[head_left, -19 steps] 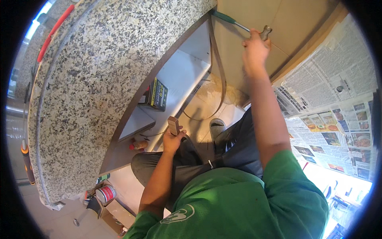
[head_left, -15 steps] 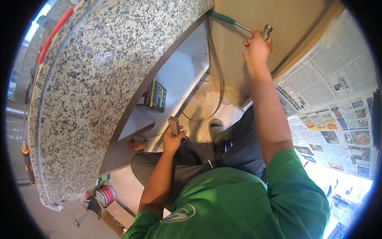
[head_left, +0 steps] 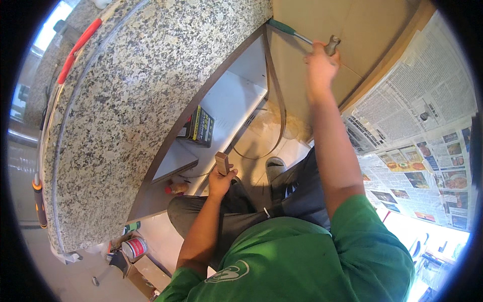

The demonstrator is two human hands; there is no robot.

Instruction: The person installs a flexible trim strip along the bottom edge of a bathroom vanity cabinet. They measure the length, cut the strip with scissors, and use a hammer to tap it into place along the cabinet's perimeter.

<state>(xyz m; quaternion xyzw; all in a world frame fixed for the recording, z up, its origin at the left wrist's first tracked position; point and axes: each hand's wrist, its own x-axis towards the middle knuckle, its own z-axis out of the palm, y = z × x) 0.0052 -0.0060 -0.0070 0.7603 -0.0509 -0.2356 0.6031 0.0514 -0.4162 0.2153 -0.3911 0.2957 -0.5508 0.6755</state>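
Note:
My right hand (head_left: pixel 322 68) is raised at the upper right, wrapped round a hammer near its metal head (head_left: pixel 332 45). The hammer's green grip (head_left: pixel 282 26) points up and left, its end close to the corner under the speckled granite countertop (head_left: pixel 121 116). Lower down, my left hand (head_left: pixel 220 182) holds a small rectangular wooden block (head_left: pixel 222 162) upright, in front of the cabinet opening. From near that corner a thin brown strip (head_left: pixel 283 113) hangs in a long loop past the cabinet, touching neither hand.
A black and yellow box-shaped can (head_left: pixel 200 128) stands in the white cabinet (head_left: pixel 231 95). Below it lies a red-capped bottle (head_left: pixel 177 188). Newspaper (head_left: pixel 402 126) covers the surface at right. A paint can (head_left: pixel 135 247) and cardboard box (head_left: pixel 146 274) sit lower left; a screwdriver (head_left: pixel 39 201) is by the counter's edge.
The whole view has shifted slightly. My right hand with the hammer has come a little lower and to the left. My left hand keeps its hold on the wooden block.

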